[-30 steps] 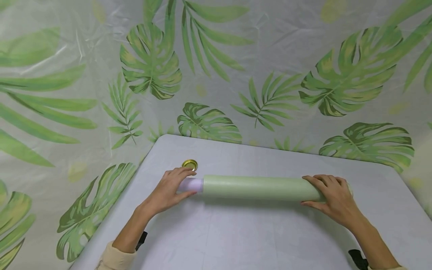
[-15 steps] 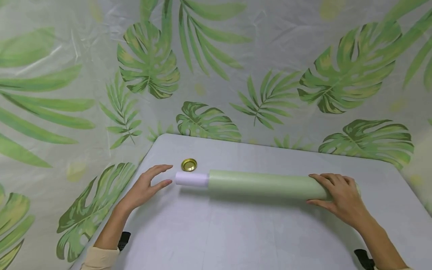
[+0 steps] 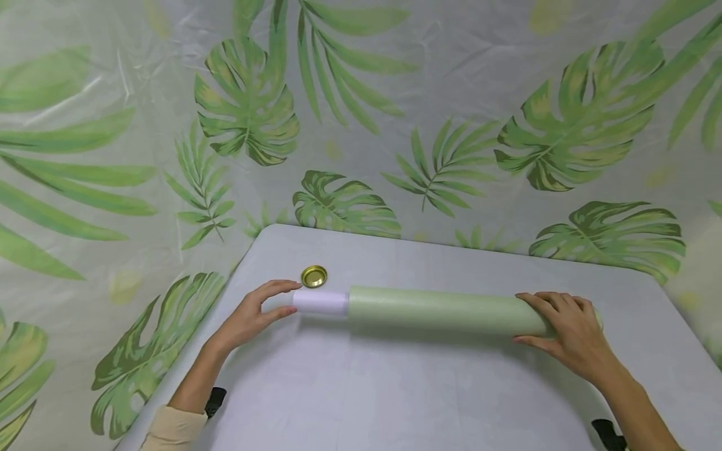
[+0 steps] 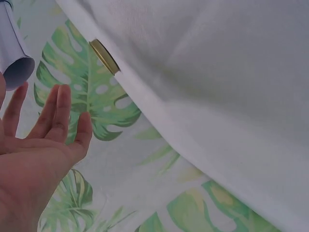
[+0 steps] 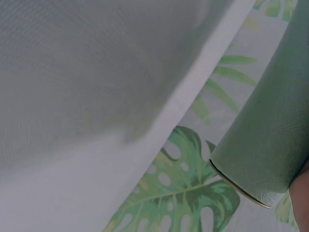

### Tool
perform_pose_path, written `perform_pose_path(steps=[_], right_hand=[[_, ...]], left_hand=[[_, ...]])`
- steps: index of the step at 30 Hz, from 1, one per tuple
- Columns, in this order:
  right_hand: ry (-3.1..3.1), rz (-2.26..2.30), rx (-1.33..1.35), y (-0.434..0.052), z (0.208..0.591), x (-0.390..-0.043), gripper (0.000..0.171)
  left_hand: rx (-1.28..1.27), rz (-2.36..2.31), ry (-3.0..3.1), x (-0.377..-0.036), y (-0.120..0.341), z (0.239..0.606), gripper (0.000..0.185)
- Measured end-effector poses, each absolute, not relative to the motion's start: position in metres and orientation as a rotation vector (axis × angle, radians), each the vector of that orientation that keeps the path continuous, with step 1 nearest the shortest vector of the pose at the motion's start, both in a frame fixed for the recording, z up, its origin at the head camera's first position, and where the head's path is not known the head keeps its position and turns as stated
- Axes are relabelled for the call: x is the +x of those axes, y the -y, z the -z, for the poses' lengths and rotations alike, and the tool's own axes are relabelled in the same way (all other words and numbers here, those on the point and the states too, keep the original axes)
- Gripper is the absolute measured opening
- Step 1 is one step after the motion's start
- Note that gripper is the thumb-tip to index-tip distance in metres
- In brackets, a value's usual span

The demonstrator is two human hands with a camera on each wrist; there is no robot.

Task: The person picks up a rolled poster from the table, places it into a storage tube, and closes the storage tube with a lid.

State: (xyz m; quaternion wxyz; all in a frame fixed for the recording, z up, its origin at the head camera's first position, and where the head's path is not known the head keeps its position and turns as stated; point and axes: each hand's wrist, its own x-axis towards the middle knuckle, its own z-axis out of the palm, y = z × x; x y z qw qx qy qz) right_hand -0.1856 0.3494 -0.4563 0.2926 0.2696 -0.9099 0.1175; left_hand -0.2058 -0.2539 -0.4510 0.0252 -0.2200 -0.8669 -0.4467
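A green roll (image 3: 440, 310) lies across the desk (image 3: 395, 388), its white core (image 3: 319, 302) poking out at my left. My right hand (image 3: 566, 332) curls over the roll's right end, gripping it; my left hand (image 3: 251, 316) is at the core's tip, fingers (image 3: 282, 286) apart and relaxed. A gold lid (image 3: 314, 276) sits just behind

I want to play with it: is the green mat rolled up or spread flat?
Rolled up. The green mat lies as a long tube on the table; the right hand holds one end, the left hand is open.
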Motion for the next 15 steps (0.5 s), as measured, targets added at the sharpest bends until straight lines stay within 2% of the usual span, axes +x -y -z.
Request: perform_pose_path(steps=[15], right_hand=[[2.417,-0.324,0.734,-0.3458,0.4595,-0.1862,0.085]], left_hand=[[-0.683,1.398,2.666,-0.2020,0.2447,0.4590,0.043]])
